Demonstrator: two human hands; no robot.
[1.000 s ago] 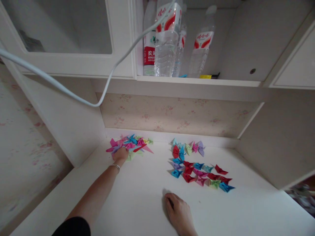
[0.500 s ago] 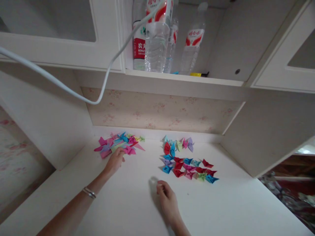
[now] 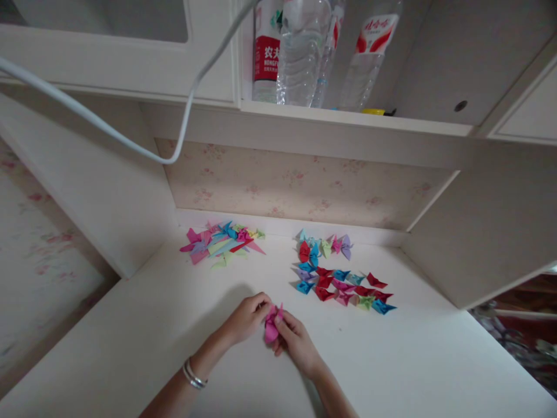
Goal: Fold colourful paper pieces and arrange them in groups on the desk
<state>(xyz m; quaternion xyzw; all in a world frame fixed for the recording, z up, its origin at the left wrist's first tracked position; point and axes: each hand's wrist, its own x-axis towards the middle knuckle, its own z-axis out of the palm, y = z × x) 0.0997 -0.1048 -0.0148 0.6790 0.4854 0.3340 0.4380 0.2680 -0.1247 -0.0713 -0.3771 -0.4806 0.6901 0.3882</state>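
Note:
A pink folded paper piece (image 3: pixel 271 326) sits between both my hands above the white desk (image 3: pixel 130 325). My left hand (image 3: pixel 246 317) pinches its left side, fingers closed on it. My right hand (image 3: pixel 292 337) grips its right side, also closed. A loose pile of colourful folded paper pieces (image 3: pixel 220 243) lies at the back left of the desk. A second group of folded paper shapes (image 3: pixel 339 276), red, blue, pink and green, lies in rows at the back right. A silver bracelet (image 3: pixel 194 374) is on my left wrist.
A shelf (image 3: pixel 348 119) above the desk carries several water bottles (image 3: pixel 304 52) and a yellow marker (image 3: pixel 375 111). A white cable (image 3: pixel 108 130) hangs across the upper left. Cabinet side panels (image 3: pixel 483 232) close in the desk left and right. Floral wallpaper backs the desk.
My left hand has left the back-left pile and come to the desk's middle with a pink paper piece. My right hand has lifted off the desk and taken hold of the same piece.

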